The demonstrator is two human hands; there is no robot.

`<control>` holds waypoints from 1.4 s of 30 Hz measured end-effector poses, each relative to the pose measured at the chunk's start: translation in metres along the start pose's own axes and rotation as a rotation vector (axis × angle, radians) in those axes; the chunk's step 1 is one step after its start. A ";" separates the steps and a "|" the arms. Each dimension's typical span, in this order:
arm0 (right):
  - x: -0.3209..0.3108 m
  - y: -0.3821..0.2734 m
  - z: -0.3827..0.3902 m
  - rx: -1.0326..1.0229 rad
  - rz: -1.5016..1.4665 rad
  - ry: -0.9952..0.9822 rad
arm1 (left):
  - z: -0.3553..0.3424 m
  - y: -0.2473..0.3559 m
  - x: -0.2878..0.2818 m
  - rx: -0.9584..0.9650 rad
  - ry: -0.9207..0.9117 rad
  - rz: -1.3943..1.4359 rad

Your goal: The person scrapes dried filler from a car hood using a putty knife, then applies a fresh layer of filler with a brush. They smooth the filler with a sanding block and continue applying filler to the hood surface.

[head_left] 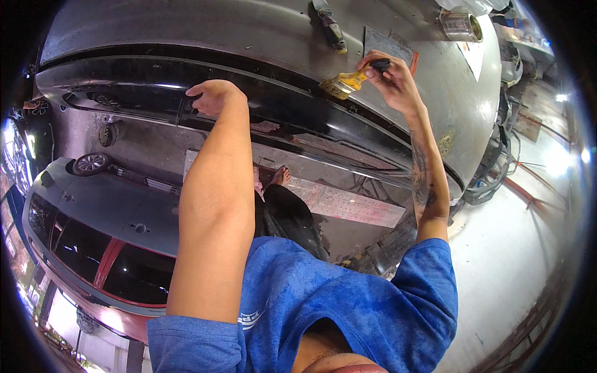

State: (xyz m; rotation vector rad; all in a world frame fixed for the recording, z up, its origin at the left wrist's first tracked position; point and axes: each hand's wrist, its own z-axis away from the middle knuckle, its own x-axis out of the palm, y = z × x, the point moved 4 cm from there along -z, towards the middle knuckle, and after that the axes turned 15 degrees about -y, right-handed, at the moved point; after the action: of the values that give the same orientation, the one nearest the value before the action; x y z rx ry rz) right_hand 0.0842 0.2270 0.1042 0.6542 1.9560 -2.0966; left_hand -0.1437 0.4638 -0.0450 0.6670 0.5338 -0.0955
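Observation:
My right hand [390,76] grips a paintbrush [348,81] with a yellow handle, its bristles touching the grey surface of a car body panel [249,28] just above the glossy black trim [292,109]. My left hand [214,96] rests on the black trim further left, fingers curled over its edge. Both forearms reach up from my blue shirt at the bottom of the view.
A metal can [461,26] stands on the grey panel at the upper right, beside a dark sheet of sandpaper [388,45] and another tool [329,23]. A parked car [93,230] lies at the lower left. My foot [281,176] is on the concrete floor.

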 end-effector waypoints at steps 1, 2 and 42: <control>0.002 0.004 0.000 0.089 0.079 -0.090 | 0.001 0.001 0.000 0.006 0.018 -0.013; -0.001 0.006 0.002 0.139 0.041 -0.032 | 0.001 0.001 -0.001 -0.001 0.044 -0.028; -0.044 0.010 0.126 0.112 0.110 0.394 | -0.022 0.003 0.030 0.042 -0.111 -0.149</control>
State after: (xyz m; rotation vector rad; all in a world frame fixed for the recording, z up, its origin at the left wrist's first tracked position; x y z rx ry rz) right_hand 0.1040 0.0960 0.1182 1.2506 1.9378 -2.1480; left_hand -0.1270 0.4828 -0.0727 0.6585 0.4753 -0.2827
